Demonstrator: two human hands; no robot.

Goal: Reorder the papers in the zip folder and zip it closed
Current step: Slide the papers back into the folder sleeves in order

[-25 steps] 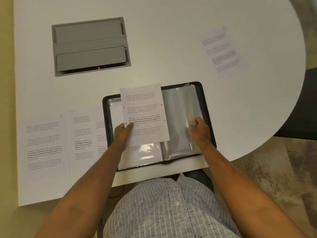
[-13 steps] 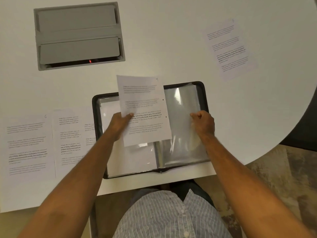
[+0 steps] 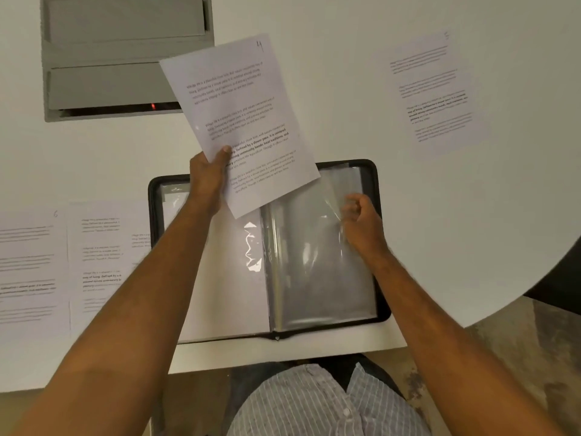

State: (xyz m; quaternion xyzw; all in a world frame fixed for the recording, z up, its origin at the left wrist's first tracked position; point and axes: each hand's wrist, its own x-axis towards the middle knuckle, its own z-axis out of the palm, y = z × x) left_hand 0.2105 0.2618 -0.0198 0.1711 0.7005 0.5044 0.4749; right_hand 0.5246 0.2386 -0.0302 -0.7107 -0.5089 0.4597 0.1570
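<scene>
A black zip folder (image 3: 382, 272) lies open on the white table in front of me, with clear plastic sleeves (image 3: 317, 278) on both sides. My left hand (image 3: 209, 171) pinches a printed sheet (image 3: 242, 121) by its lower left edge and holds it tilted above the folder's far edge. A handwritten number sits in the sheet's top right corner. My right hand (image 3: 361, 220) pinches the upper edge of a clear sleeve on the folder's right side. A white sheet shows inside the left sleeve (image 3: 226, 278).
Two printed sheets (image 3: 34, 265) (image 3: 100, 256) lie side by side on the table left of the folder, the nearer one partly under it. Another sheet (image 3: 437, 92) lies at the far right. A grey cable hatch (image 3: 125, 51) is set into the table (image 3: 345, 73) at the far left.
My left hand has lifted the printed sheet up and away from the folder and tilted it. My right hand has moved up the right page, now pinching the sleeve's edge.
</scene>
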